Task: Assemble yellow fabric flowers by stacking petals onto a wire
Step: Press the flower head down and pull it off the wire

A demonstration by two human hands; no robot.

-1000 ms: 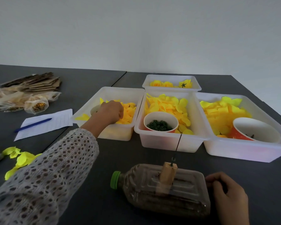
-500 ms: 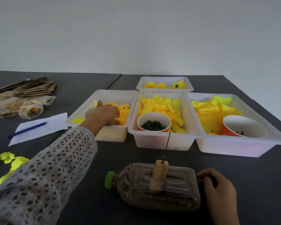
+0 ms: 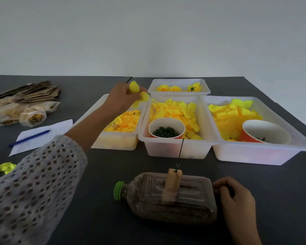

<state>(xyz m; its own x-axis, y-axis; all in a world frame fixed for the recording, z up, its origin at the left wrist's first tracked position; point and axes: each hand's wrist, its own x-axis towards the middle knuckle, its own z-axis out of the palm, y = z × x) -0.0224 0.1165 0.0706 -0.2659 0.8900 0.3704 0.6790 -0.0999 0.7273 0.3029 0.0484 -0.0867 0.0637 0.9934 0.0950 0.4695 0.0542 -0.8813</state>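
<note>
My left hand [image 3: 119, 99] is raised above the left white bin [image 3: 113, 142] and pinches a few yellow fabric petals [image 3: 139, 94]. A thin dark wire [image 3: 181, 150] stands upright in a wooden block [image 3: 173, 179] set into a brown plastic bottle [image 3: 168, 197] lying on its side with a green cap. At the bottle's right end rests my right hand [image 3: 235, 200], its fingers curled against the base. The left bin holds orange-yellow petals [image 3: 127, 121].
The middle bin [image 3: 175, 151] holds yellow petals and a paper cup of green rings [image 3: 166, 132]. The right bin [image 3: 258, 154] holds petals and an orange cup [image 3: 265, 133]. A back bin [image 3: 178, 89] has finished flowers. Paper with a blue pen [image 3: 29, 136], cardboard and bags lie left.
My left hand has lifted out of the left bin with petals pinched in it and moved up and to the right. The right hand stays at the bottle.
</note>
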